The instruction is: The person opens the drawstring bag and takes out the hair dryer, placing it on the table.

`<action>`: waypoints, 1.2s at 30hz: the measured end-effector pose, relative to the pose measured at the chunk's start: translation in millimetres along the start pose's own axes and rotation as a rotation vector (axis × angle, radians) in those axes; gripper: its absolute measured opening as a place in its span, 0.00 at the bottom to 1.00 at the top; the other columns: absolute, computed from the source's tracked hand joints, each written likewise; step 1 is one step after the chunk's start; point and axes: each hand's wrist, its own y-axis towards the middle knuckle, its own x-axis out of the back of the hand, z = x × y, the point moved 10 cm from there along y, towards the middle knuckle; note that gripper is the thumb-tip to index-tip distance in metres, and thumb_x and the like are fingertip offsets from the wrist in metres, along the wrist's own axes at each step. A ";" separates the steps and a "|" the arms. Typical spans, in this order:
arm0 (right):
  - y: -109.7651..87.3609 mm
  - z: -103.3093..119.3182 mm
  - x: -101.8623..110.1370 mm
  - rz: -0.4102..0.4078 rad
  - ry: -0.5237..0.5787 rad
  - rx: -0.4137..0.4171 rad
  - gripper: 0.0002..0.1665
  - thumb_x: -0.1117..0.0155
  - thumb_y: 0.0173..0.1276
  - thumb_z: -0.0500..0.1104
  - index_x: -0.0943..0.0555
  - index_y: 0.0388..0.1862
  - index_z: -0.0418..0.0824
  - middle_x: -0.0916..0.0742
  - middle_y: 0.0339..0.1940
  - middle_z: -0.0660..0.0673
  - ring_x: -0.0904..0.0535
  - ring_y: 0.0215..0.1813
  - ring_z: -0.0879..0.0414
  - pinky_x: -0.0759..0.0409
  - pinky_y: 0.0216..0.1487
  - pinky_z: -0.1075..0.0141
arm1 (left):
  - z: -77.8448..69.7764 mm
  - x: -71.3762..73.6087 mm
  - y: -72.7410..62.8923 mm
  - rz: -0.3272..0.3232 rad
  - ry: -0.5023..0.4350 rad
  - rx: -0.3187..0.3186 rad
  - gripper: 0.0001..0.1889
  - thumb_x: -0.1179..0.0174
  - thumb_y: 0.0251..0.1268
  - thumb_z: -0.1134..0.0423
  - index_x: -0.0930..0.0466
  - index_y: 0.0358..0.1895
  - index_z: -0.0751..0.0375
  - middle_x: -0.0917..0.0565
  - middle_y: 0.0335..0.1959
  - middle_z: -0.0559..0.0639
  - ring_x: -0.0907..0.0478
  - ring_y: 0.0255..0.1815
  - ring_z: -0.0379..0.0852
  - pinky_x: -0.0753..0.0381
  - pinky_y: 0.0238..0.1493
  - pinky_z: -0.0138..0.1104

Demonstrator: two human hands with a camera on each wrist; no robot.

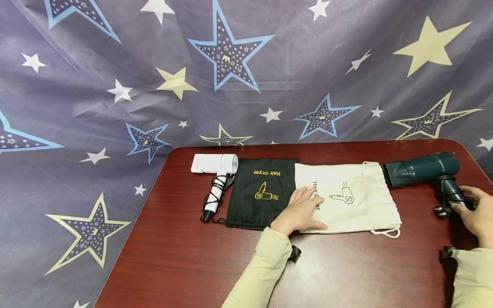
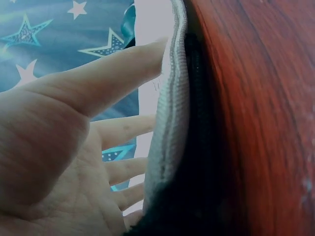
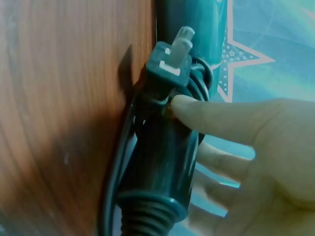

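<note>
My left hand (image 1: 301, 212) rests on the left end of a white drawstring bag (image 1: 362, 218), fingers spread, thumb near its lower edge. In the left wrist view the fingers lie fairly straight against the cloth. The bag bears "Hair Dryer" lettering and a dryer drawing. At the right, my right hand (image 1: 477, 214) holds the handle of a dark green hair dryer (image 1: 417, 171) lying on the table. Its thumb presses the handle beside the wound cord and plug (image 3: 170, 64); the other fingers reach behind the handle and are partly hidden.
A black drawstring bag (image 1: 246, 205) lies left of the white one, their edges meeting. Farther left is a white hair dryer (image 1: 209, 163) with its black cord wrapped round the handle. The reddish-brown table (image 1: 173, 256) ends at a star-patterned cloth (image 1: 269, 77) behind.
</note>
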 end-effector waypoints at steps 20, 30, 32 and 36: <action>9.4 11.0 -15.8 0.087 -0.328 -0.050 0.26 0.38 0.66 0.31 0.31 0.60 0.22 0.24 0.49 0.16 0.28 0.50 0.21 0.34 0.49 0.37 | -7.9 -3.0 -1.4 0.024 0.032 0.012 0.39 0.29 0.53 0.39 0.29 0.70 0.42 0.41 0.78 0.49 0.47 0.79 0.49 0.51 0.78 0.40; 18.7 7.9 -26.0 0.185 -0.417 -0.167 0.33 0.40 0.72 0.38 0.37 0.70 0.27 0.27 0.59 0.18 0.33 0.56 0.19 0.34 0.55 0.32 | -8.4 -3.0 -5.0 0.029 0.020 0.015 0.35 0.28 0.53 0.41 0.26 0.66 0.42 0.41 0.78 0.49 0.47 0.78 0.47 0.44 0.75 0.38; 20.4 6.8 -27.8 0.200 -0.428 -0.188 0.34 0.40 0.72 0.39 0.38 0.71 0.27 0.28 0.61 0.19 0.33 0.57 0.19 0.34 0.55 0.31 | -8.9 -3.3 -5.8 0.032 0.019 0.015 0.34 0.28 0.53 0.42 0.25 0.66 0.41 0.41 0.78 0.48 0.47 0.78 0.47 0.44 0.74 0.37; 24.7 8.5 -30.8 0.216 -0.431 -0.183 0.34 0.40 0.72 0.40 0.38 0.71 0.28 0.29 0.60 0.17 0.32 0.54 0.18 0.33 0.50 0.32 | -9.0 -2.9 -7.1 0.039 0.019 0.025 0.33 0.28 0.53 0.42 0.24 0.64 0.41 0.41 0.78 0.48 0.47 0.78 0.46 0.44 0.75 0.36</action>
